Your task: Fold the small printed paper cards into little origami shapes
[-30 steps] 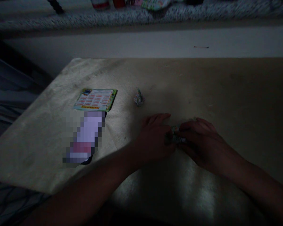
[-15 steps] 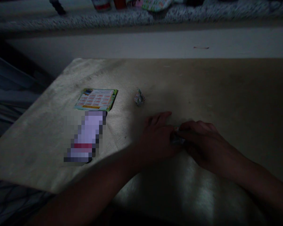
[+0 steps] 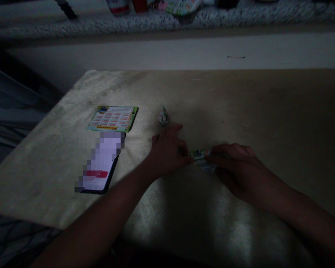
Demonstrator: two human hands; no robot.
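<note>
A small folded piece of printed paper (image 3: 201,160), green and white, lies on the beige table (image 3: 240,104) between my hands. My left hand (image 3: 167,150) rests on the table with fingers curled, its fingertips pinching the paper's left edge. My right hand (image 3: 234,167) presses down on the paper's right end with closed fingers. A second small folded paper piece (image 3: 163,116) stands just beyond my left hand's fingers. The light is dim.
A green-edged printed card (image 3: 113,118) lies flat at the left. Right below the card lies a phone (image 3: 102,162) with a lit screen. The table's left edge runs diagonally past them. A shelf with assorted items (image 3: 167,11) stretches across the back.
My left hand has slid to the left and pulled away from my right hand, so more of the folded paper shows between them. My right hand has stayed in place.
</note>
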